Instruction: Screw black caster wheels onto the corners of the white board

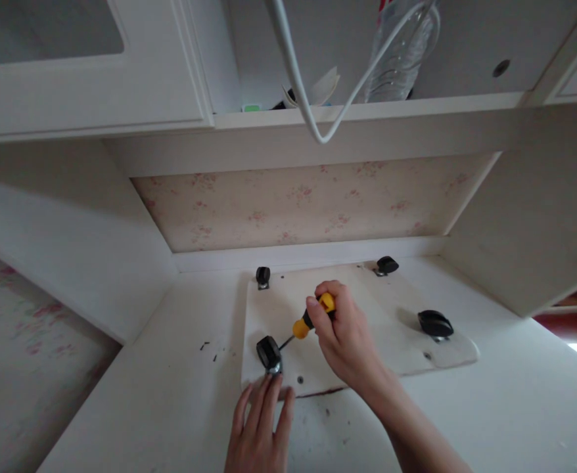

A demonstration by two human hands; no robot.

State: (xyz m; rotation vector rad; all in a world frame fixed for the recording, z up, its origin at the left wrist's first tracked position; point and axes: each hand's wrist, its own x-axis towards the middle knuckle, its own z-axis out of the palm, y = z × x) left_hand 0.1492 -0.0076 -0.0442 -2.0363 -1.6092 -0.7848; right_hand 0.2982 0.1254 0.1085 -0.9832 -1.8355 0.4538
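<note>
A white board [338,328] lies on the white surface, with black caster wheels at its corners. My right hand [340,328] is wrapped round the handle of a yellow and black screwdriver [300,328]. The screwdriver's tip reaches the front left caster [269,353]; the exact contact point is too small to tell. My left hand [263,427] lies with fingers spread at the board's front edge, fingertips at the base of that same caster. Other casters stand at the back left [263,276], the back right [387,265] and the right end [435,324].
Several small dark bits [204,345] lie left of the board. White side panels [525,210] flank the surface. Overhead, a shelf [441,105] holds a plastic bottle [397,59], and a white cable [301,92] hangs down in front.
</note>
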